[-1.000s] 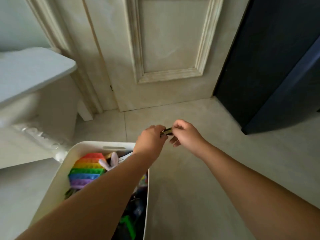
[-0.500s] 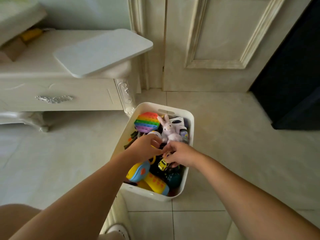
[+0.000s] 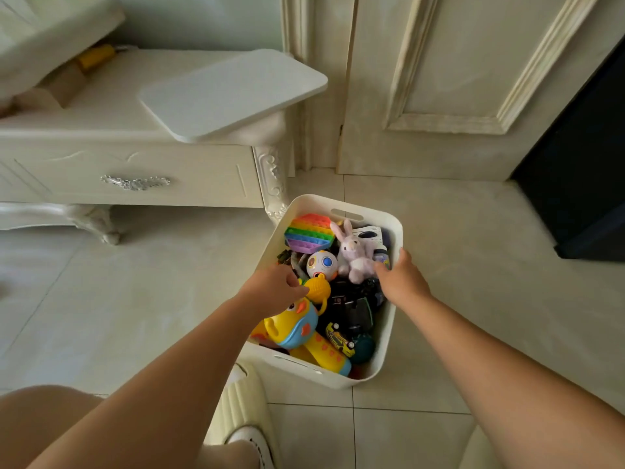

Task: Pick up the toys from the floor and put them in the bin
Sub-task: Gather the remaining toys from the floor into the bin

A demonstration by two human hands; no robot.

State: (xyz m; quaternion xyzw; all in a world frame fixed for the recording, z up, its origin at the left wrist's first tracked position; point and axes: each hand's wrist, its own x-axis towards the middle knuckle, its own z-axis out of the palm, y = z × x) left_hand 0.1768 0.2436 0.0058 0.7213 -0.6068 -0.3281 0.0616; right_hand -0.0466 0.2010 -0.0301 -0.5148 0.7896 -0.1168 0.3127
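Toys fill the white bin (image 3: 396, 231) on the floor (image 3: 473, 282): a rainbow pop toy (image 3: 309, 233) and a plush rabbit (image 3: 353, 257) at its far end, a yellow toy car (image 3: 340, 340) toward its near right corner. My left hand (image 3: 272, 289) curls over the left wall against a yellow rattle (image 3: 318, 289). My right hand (image 3: 402, 279) sits at the right rim, fingers beside the rabbit. I cannot tell whether either grips anything. The risk, as I judge it, is the heap: a careless withdrawal could drag the rabbit or rattle over the edge. A cabinet leg (image 3: 272, 184) crowds the far left corner and a slipper (image 3: 243, 401) the near left. Open tile lies to the right.
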